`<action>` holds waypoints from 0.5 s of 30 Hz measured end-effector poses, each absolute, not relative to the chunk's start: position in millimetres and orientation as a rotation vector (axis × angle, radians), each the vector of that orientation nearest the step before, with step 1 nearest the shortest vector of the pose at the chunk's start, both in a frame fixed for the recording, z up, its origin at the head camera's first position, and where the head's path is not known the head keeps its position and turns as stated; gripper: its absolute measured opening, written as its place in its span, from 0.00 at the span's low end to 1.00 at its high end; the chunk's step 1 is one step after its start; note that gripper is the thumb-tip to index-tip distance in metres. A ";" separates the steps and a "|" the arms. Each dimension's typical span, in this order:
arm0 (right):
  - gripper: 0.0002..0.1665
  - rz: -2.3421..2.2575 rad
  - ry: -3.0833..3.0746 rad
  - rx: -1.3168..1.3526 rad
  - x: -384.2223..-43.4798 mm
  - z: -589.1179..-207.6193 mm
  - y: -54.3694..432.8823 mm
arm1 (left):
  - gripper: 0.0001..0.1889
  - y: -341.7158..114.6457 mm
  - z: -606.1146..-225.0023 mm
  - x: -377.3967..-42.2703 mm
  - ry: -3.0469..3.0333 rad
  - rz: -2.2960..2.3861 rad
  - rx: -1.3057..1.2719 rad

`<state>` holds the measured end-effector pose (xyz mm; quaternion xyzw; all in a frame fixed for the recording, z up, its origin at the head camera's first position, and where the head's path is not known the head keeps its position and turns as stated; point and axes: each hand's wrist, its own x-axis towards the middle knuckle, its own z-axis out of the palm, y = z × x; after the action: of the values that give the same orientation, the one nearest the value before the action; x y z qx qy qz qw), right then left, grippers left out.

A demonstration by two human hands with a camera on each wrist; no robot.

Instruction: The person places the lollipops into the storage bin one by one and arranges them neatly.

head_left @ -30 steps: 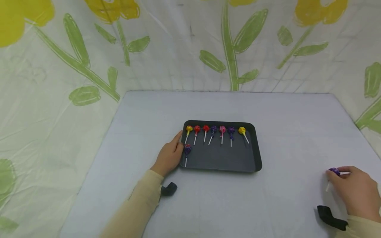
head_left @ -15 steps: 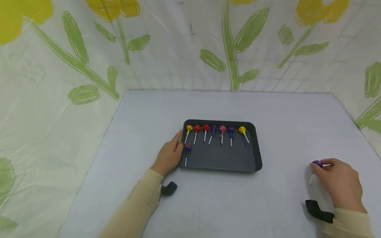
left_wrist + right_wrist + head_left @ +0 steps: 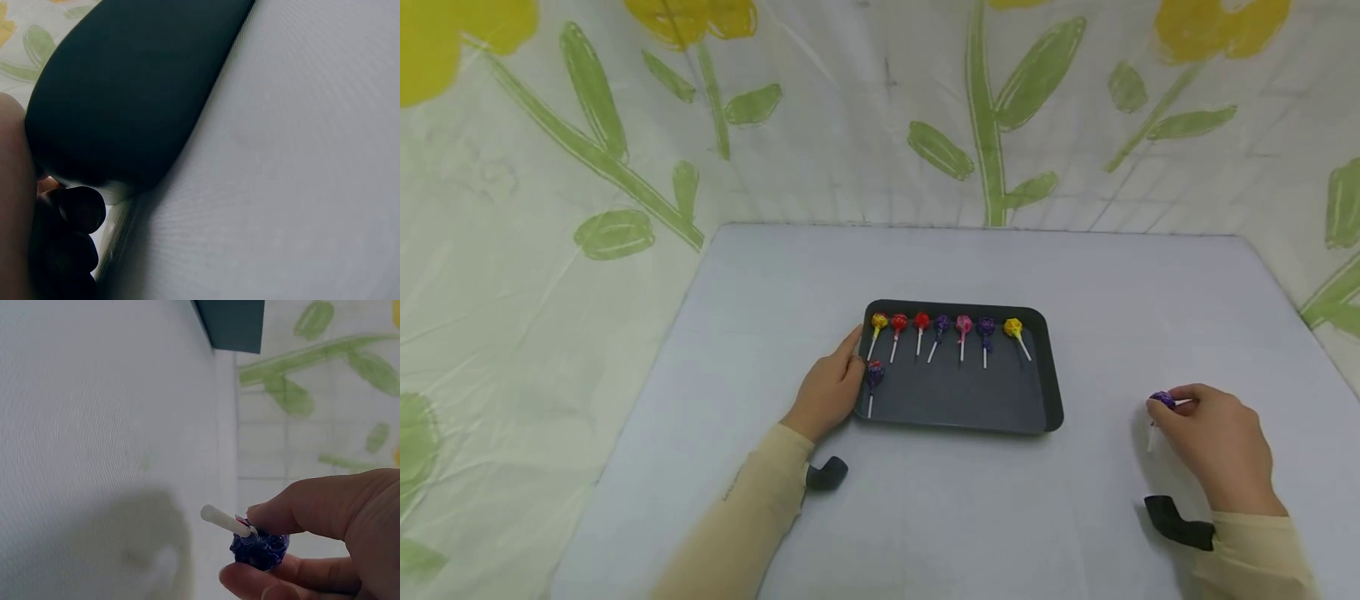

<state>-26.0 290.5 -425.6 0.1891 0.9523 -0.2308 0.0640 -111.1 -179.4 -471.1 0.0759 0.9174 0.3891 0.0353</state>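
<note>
My right hand [image 3: 1221, 442] pinches a purple-wrapped lollipop [image 3: 1162, 399] by its candy head, between thumb and fingertips, to the right of the tray. Its white stick [image 3: 222, 519] points away from the palm in the right wrist view. My left hand [image 3: 827, 387] grips the left side of a dark grey tray [image 3: 955, 408]; in the left wrist view, curled fingers [image 3: 81, 209] show by the tray's end wall. Along the tray's back lies a row of several lollipops, from a yellow one [image 3: 879, 322] to another yellow one [image 3: 1013, 327]. A purple-and-red lollipop [image 3: 875, 374] lies below the row's left end.
The tray stands on a white table [image 3: 970, 517]. Behind the table hangs a pale cloth [image 3: 850, 150] with yellow flowers and green leaves. Black wrist mounts stick out from the left sleeve [image 3: 760, 492] and the right sleeve [image 3: 1255, 550].
My right hand has moved left and slightly away from me, toward the tray, carrying the purple lollipop. The left hand and the tray have stayed in place.
</note>
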 end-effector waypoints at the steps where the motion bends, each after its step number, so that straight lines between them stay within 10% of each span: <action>1: 0.33 -0.704 2.883 0.559 -26.5 -425.8 287.8 | 0.31 -179.3 -471.0 -111.2 2.820 1.196 0.233; 15: 0.27 -0.716 2.983 0.370 -34.0 -418.3 252.4 | 0.31 -179.7 -470.4 -111.1 2.814 1.191 0.238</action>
<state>-34.0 252.4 -418.3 0.1198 0.9650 -0.2317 0.0256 -111.1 -179.7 -470.4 0.0776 0.9174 0.3884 0.0382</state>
